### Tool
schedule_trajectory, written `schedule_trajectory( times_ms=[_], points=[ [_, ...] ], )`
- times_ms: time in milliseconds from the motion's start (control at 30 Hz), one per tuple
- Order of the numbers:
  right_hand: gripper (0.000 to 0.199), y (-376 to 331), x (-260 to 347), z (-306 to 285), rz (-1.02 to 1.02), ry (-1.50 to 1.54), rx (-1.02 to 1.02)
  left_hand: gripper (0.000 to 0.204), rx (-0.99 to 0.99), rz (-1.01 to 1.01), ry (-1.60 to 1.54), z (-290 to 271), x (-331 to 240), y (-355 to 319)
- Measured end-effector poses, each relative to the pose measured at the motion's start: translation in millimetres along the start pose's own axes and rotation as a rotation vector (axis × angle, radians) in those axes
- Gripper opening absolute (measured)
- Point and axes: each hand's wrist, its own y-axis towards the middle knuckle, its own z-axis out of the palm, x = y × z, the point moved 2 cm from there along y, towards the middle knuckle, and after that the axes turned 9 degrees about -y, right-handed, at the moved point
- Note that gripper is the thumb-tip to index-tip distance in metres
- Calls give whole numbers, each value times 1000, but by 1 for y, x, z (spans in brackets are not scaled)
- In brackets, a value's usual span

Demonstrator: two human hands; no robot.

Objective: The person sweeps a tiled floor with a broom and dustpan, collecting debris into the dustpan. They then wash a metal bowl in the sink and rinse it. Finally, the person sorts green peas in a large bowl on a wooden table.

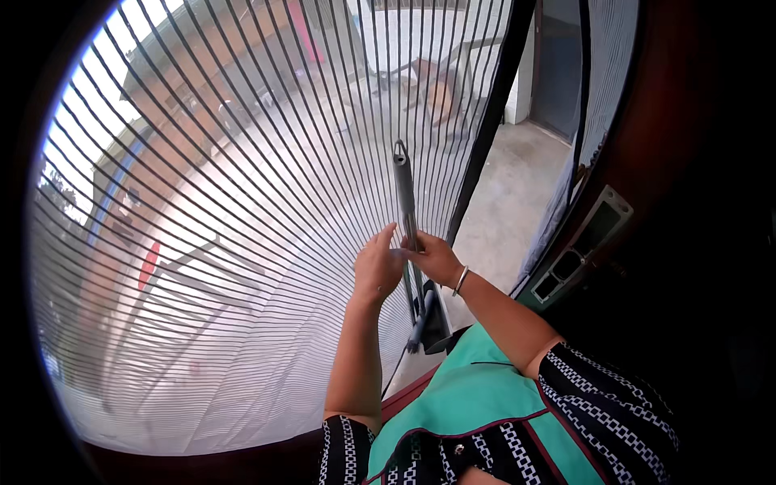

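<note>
In front of me a grey long handle [403, 186] with a wire hanging loop at its top stands nearly upright. Alongside it runs a second thinner pole, and at their lower end are a dark dustpan [436, 322] and what looks like a broom head [415, 339]. My right hand [432, 257], a bangle on its wrist, is closed around the poles partway down. My left hand [380, 263] is at their left side, fingers stretched upward and thumb side close to the poles. Whether it touches them I cannot tell.
A striped mesh curtain [242, 202] fills the left and middle, with a courtyard showing through. Its dark edge strip [490, 121] borders a gap onto concrete floor [517, 178]. At right is a dark door with a metal lock plate [584, 242].
</note>
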Motion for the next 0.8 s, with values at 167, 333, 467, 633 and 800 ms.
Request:
schedule_trajectory(
  times_ms=[167, 333, 467, 633, 800],
  points=[
    [14, 89, -24, 24, 12, 82, -11, 38, 88, 29, -80, -12, 77, 104],
    [11, 199, 17, -5, -118, -34, 42, 28, -323, 49, -61, -95, 70, 212],
    [11, 196, 0, 10, -55, 48, 41, 29, -1068, 120, -236, -170, 139, 167],
    [11, 215, -4, 31, -46, -54, 60, 20, -1237, 278, -211, -176, 107, 135],
    [14, 234, 4, 49, -50, -177, 168, 21, -713, -89, -363, -141, 172, 156]
  ],
)
